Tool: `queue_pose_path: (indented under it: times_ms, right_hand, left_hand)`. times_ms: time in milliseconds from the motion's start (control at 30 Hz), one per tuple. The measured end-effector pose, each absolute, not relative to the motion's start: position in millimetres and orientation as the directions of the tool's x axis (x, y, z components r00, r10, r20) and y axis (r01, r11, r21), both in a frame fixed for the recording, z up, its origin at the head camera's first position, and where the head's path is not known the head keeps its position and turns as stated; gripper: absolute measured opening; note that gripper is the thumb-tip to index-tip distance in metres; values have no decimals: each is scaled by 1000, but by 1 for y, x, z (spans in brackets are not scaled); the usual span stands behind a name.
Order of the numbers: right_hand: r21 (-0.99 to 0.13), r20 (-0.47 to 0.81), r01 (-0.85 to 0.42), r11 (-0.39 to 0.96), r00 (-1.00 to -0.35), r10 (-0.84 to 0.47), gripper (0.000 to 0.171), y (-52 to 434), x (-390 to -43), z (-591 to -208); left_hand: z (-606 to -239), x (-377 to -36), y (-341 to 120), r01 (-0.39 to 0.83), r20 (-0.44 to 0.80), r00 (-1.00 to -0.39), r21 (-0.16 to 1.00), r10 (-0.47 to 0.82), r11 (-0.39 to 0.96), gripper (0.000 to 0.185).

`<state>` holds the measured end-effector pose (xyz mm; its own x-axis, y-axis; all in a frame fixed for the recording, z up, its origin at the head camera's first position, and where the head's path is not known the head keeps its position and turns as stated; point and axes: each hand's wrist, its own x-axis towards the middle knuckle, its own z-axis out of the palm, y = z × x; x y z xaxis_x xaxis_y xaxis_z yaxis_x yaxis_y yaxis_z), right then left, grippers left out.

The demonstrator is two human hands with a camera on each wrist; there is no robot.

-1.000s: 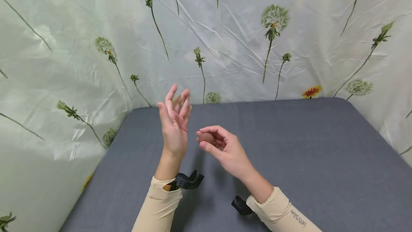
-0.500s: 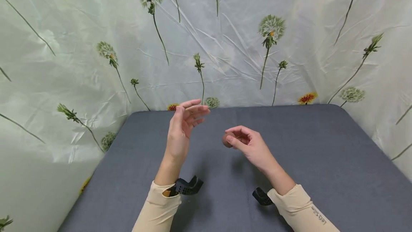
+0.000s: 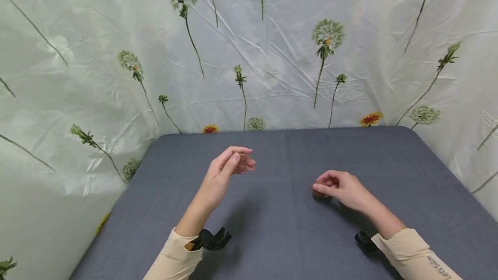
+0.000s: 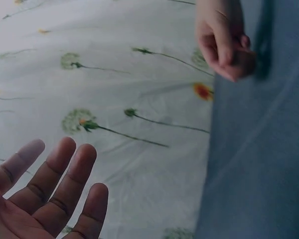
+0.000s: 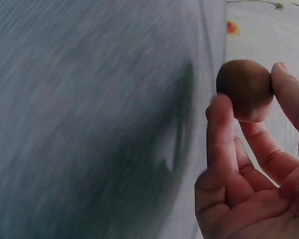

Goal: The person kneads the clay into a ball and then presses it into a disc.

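Observation:
A small, smooth brown ball (image 5: 245, 90) is pinched between the thumb and fingertips of my right hand (image 3: 344, 188). From the head view most of the ball (image 3: 320, 194) is hidden under those fingers, low over the right half of the grey surface. Whether it touches the surface I cannot tell. My left hand (image 3: 222, 171) hovers left of centre and holds nothing. Its fingers bend loosely in the head view; in the left wrist view the same left hand (image 4: 55, 199) has its fingers spread apart.
A grey padded table (image 3: 272, 237) lies beneath both hands. Behind it and along its sides hangs a pale curtain (image 3: 280, 55) printed with dandelions. Each wrist carries a black camera mount, the left mount (image 3: 215, 240) and the right mount (image 3: 365, 241).
My right hand has carried the ball rightward and down, away from the left hand. The left hand has turned from upright with raised fingers to lower, with its fingers toward the right.

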<state>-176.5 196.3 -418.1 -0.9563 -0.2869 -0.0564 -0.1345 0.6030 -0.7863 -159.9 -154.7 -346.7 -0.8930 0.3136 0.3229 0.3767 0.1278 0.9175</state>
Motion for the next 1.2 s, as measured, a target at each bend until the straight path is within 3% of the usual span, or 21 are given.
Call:
queue_pose_path:
  times_ms: [433, 867, 1200]
  right_hand:
    - [-731, -30, -204, 651, -944, -329, 23, 209, -179, -427]
    - [-656, -56, -237, 716, -931, -360, 26, 208, -183, -420]
    - [-594, -94, -282, 753, -905, -414, 59, 177, -205, -418]
  left_hand:
    - [-376, -152, -185, 344, 272, -917, 909, 291, 235, 31]
    - [-381, -149, -197, 293, 218, -945, 899, 245, 326, 33]
    - [-371, -163, -188, 163, 160, -985, 726, 67, 668, 64]
